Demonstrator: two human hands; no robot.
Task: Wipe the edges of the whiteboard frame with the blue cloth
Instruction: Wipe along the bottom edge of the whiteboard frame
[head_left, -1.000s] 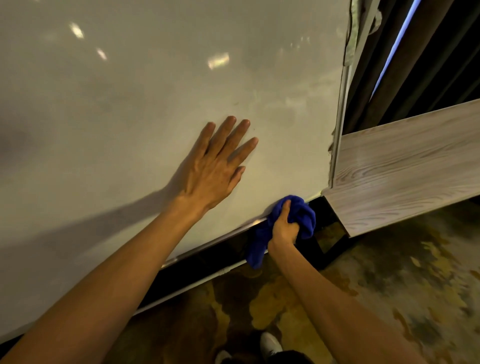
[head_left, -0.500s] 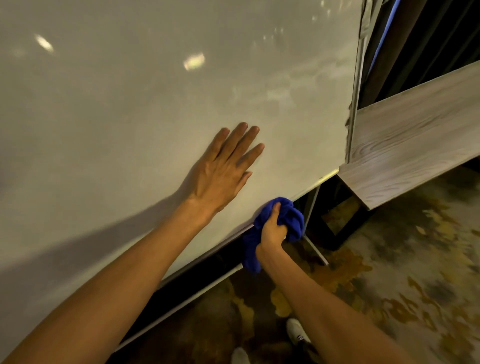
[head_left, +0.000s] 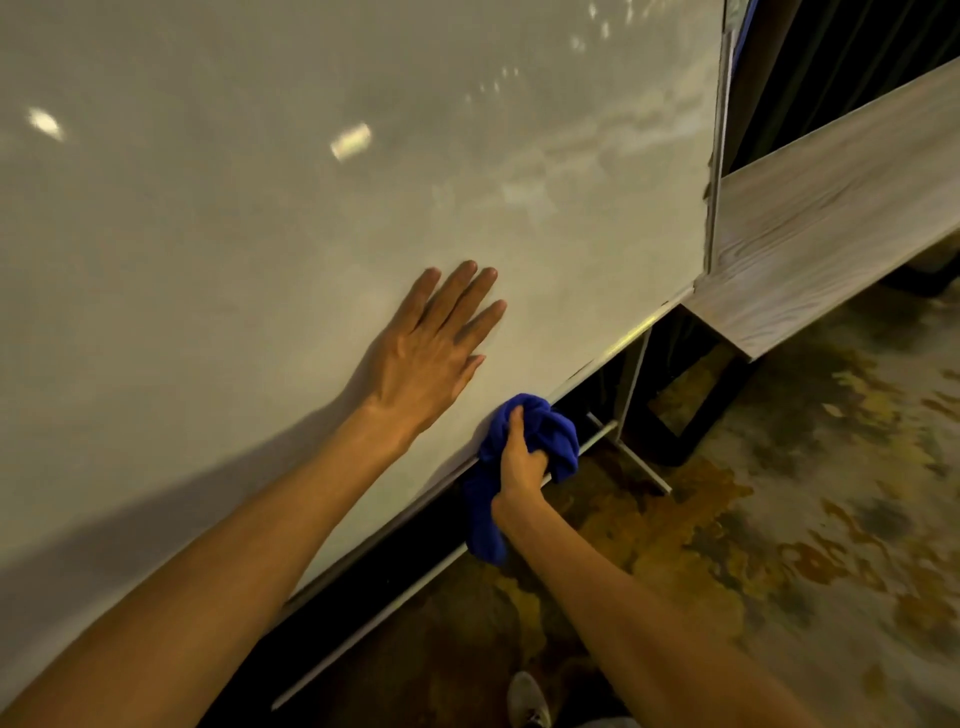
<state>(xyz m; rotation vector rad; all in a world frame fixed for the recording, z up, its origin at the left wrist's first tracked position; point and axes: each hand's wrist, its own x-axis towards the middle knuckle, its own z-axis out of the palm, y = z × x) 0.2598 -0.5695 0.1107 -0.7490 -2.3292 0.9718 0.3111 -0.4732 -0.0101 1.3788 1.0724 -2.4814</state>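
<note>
A large whiteboard (head_left: 311, 218) fills most of the view, tilted, with its thin metal bottom frame edge (head_left: 623, 343) running diagonally down to the left. My left hand (head_left: 431, 348) lies flat and open on the board surface, fingers spread. My right hand (head_left: 519, 457) is closed on a bunched blue cloth (head_left: 540, 431), which is pressed against the bottom frame edge just below my left hand. A tail of the cloth hangs down beside my wrist. The right vertical frame edge (head_left: 719, 156) shows at the upper right.
A pale wood-grain table top (head_left: 831, 208) butts against the board's lower right corner. The board's white stand foot (head_left: 628, 457) and a black table leg (head_left: 670, 452) stand on the mottled carpet (head_left: 805, 519). My shoe (head_left: 527, 699) is at the bottom.
My right hand and the cloth have slid leftward along the bottom frame edge, away from the board's lower right corner. My left hand has stayed flat on the board.
</note>
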